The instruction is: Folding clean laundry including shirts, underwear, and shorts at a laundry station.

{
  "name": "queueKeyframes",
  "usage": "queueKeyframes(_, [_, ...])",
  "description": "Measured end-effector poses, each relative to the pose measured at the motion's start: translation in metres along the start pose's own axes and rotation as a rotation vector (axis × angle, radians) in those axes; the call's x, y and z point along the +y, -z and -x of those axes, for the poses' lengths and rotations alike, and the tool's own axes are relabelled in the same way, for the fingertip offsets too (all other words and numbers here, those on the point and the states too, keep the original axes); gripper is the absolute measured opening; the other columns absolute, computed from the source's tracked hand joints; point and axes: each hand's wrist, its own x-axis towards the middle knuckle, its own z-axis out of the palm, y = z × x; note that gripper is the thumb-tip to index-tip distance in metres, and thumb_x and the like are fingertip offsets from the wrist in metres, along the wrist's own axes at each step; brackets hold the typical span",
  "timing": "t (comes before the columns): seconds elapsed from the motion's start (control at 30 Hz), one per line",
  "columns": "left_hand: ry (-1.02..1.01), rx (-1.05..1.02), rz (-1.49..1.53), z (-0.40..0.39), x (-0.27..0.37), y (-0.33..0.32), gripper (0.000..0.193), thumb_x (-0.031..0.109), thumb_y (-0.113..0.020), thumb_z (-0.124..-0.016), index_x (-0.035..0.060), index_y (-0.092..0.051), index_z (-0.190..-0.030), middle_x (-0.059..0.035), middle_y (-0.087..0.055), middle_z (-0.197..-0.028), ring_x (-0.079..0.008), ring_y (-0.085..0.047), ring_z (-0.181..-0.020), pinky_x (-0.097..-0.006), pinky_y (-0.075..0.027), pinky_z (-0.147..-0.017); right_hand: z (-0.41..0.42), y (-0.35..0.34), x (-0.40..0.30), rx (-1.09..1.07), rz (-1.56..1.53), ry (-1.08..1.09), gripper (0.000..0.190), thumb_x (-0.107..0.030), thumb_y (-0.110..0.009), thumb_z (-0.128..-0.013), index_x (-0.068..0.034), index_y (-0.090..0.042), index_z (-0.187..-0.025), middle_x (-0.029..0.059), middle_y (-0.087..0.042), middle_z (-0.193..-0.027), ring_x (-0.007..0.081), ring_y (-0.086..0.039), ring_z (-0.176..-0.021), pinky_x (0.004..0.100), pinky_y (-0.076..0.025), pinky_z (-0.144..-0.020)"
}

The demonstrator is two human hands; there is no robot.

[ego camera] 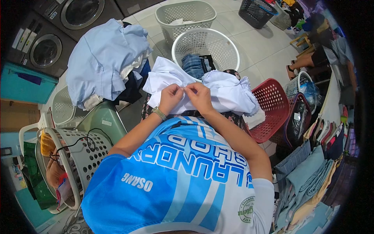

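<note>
A white cloth garment (230, 95) lies bunched across my lap. My left hand (171, 98), with a watch (158, 113) on its wrist, pinches the fabric between thumb and fingertips. Beside it my right hand (200, 95) pinches the same garment, and the fingertips of both hands nearly meet. What lies between the fingertips is too small to make out. Just beyond the garment stands a round white laundry basket (225, 44) holding folded denim (191, 66). To the left rises a heap of clothes topped by light blue cloth (102, 58).
A red basket (267, 108) stands close on my right, with stacked folded clothes (306, 178) nearer me. Past the white basket is a grey-green basket (187, 17). At left lies a white perforated basket (84, 158) with a black cord. Front-loading machines (46, 51) line the far left. Another person's leg (304, 62) shows at right.
</note>
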Motion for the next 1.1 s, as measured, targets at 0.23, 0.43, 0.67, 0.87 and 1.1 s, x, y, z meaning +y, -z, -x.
queueKeyframes(0.23, [0.056, -0.024, 0.032, -0.004, 0.007, 0.0, 0.019, 0.008, -0.059, -0.089, 0.0043, -0.055, -0.071, 0.0048, -0.053, -0.063, -0.0014, -0.044, -0.057, -0.0197, -0.034, -0.05, -0.003, 0.003, 0.008, 0.01, 0.164, 0.302, 0.007, -0.004, -0.067, -0.078, -0.001, -0.066, -0.085, 0.0135, -0.067, -0.081, 0.0269, -0.066, -0.075, 0.0355, -0.049, -0.085])
queueKeyframes(0.43, [0.084, -0.041, 0.101, -0.005, 0.005, 0.003, 0.019, 0.008, -0.059, -0.088, 0.0051, -0.054, -0.07, 0.005, -0.052, -0.062, -0.0015, -0.043, -0.056, -0.0199, -0.034, -0.05, -0.003, 0.0, 0.016, -0.018, -0.012, 0.109, 0.008, -0.005, -0.068, -0.078, -0.001, -0.067, -0.084, 0.0113, -0.069, -0.08, 0.0228, -0.067, -0.072, 0.032, -0.052, -0.074])
queueKeyframes(0.67, [0.089, -0.1, -0.06, -0.003, 0.005, 0.008, 0.019, 0.009, -0.061, -0.087, 0.0041, -0.053, -0.07, 0.0044, -0.051, -0.063, -0.0015, -0.043, -0.059, -0.0211, -0.034, -0.05, -0.005, 0.004, 0.022, -0.146, -0.148, -0.108, 0.013, -0.01, -0.069, -0.08, 0.002, -0.068, -0.085, 0.0126, -0.069, -0.076, 0.0171, -0.066, -0.068, 0.0288, -0.051, -0.064])
queueKeyframes(0.87, [-0.51, -0.033, -0.608, 0.001, 0.022, 0.007, 0.014, 0.012, -0.066, -0.081, 0.0026, -0.057, -0.076, -0.0117, -0.053, -0.063, -0.0236, -0.054, -0.055, -0.0325, -0.043, -0.052, -0.013, 0.009, 0.031, -0.263, -0.091, -0.121, 0.018, -0.016, -0.063, -0.085, 0.001, -0.066, -0.084, 0.0127, -0.067, -0.074, 0.0199, -0.065, -0.067, 0.032, -0.049, -0.063])
queueKeyframes(1.1, [-0.197, -0.355, -1.043, -0.005, 0.067, 0.081, 0.024, 0.027, -0.069, -0.079, 0.0037, -0.067, -0.084, -0.0154, -0.064, -0.071, -0.034, -0.063, -0.067, -0.0371, -0.048, -0.06, -0.019, 0.018, 0.042, -0.148, 0.039, -0.137, 0.02, -0.018, -0.058, -0.088, 0.001, -0.062, -0.087, 0.0168, -0.064, -0.08, 0.0293, -0.062, -0.076, 0.0376, -0.048, -0.07])
